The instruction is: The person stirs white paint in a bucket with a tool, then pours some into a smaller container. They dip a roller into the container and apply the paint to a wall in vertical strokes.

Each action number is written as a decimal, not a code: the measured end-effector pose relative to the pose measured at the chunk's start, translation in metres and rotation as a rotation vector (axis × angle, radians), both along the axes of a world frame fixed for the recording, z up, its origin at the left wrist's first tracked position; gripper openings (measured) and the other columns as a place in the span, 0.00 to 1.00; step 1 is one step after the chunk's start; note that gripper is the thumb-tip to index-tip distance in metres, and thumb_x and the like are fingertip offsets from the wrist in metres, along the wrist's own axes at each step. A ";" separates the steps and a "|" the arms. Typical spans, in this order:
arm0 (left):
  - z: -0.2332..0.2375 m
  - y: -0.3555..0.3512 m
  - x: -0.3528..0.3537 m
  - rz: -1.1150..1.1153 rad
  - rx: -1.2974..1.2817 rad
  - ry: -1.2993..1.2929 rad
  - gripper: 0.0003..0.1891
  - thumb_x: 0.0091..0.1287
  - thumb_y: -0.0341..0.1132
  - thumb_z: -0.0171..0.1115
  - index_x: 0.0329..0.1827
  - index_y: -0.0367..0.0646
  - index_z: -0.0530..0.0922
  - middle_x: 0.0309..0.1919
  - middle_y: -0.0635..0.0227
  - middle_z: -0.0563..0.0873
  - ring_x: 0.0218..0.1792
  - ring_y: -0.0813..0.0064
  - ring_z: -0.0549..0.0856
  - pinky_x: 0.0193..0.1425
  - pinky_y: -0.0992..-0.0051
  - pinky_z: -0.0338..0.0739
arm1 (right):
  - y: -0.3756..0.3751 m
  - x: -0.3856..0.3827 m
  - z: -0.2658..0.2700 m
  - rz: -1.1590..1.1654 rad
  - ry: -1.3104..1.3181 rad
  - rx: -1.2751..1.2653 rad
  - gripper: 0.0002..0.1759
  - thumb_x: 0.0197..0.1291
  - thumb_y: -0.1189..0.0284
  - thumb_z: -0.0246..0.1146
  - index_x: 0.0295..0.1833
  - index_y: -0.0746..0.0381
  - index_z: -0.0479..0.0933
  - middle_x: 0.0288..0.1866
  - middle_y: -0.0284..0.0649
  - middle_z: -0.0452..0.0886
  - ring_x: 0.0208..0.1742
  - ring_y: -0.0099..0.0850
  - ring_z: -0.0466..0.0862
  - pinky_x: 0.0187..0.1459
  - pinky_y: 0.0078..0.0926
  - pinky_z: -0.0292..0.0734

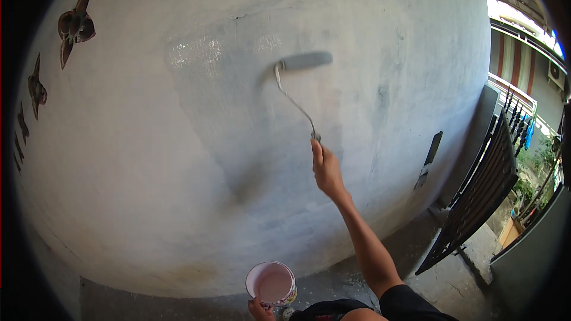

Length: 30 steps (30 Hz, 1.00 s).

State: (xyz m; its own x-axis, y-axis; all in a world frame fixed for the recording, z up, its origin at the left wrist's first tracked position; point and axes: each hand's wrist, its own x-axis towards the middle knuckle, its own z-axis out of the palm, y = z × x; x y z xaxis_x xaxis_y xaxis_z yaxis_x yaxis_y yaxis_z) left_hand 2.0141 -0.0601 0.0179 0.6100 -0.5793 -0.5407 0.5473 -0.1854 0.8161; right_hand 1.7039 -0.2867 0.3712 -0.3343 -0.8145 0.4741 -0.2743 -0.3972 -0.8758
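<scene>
My right hand (328, 170) is closed around the handle of a paint roller (306, 60), arm stretched up toward the wall. The roller's grey sleeve lies against the pale wall (137, 142), slightly blurred. To its left, a wet, shiny patch of fresh coating shows on the wall. Low in the view, my left hand (260, 309) grips the rim of a white bucket (289, 270), which has pinkish liquid inside. Part of the left hand is cut off by the frame's bottom edge.
Dark cut-out openings (76, 24) run along the wall's upper left. At right stands a dark metal gate (476, 196), with plants (535, 163) beyond it. A grey concrete floor (178, 308) meets the wall's base. A dark strip (434, 148) marks the wall near the gate.
</scene>
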 end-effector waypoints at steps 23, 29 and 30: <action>-0.033 0.029 0.003 -0.438 -0.376 -1.233 0.25 0.58 0.31 0.64 0.60 0.42 0.69 0.46 0.65 0.68 0.39 0.73 0.74 0.38 0.74 0.73 | -0.008 -0.077 0.087 0.031 -0.129 0.036 0.35 0.71 0.40 0.46 0.24 0.61 0.65 0.15 0.31 0.64 0.13 0.21 0.64 0.15 0.26 0.62; -0.067 -0.008 0.032 -0.531 -0.239 -1.219 0.24 0.44 0.31 0.73 0.43 0.45 0.70 0.39 0.64 0.72 0.39 0.71 0.78 0.37 0.69 0.77 | 0.004 -0.062 -0.045 0.048 -0.147 0.160 0.34 0.74 0.46 0.45 0.25 0.64 0.67 0.15 0.33 0.67 0.17 0.22 0.68 0.20 0.28 0.66; -0.069 -0.007 0.039 -0.550 -0.211 -1.220 0.24 0.41 0.32 0.74 0.40 0.45 0.71 0.38 0.63 0.72 0.39 0.71 0.78 0.37 0.68 0.77 | 0.009 -0.059 -0.056 0.066 -0.175 0.186 0.34 0.74 0.46 0.45 0.25 0.64 0.67 0.16 0.33 0.67 0.17 0.22 0.69 0.21 0.28 0.67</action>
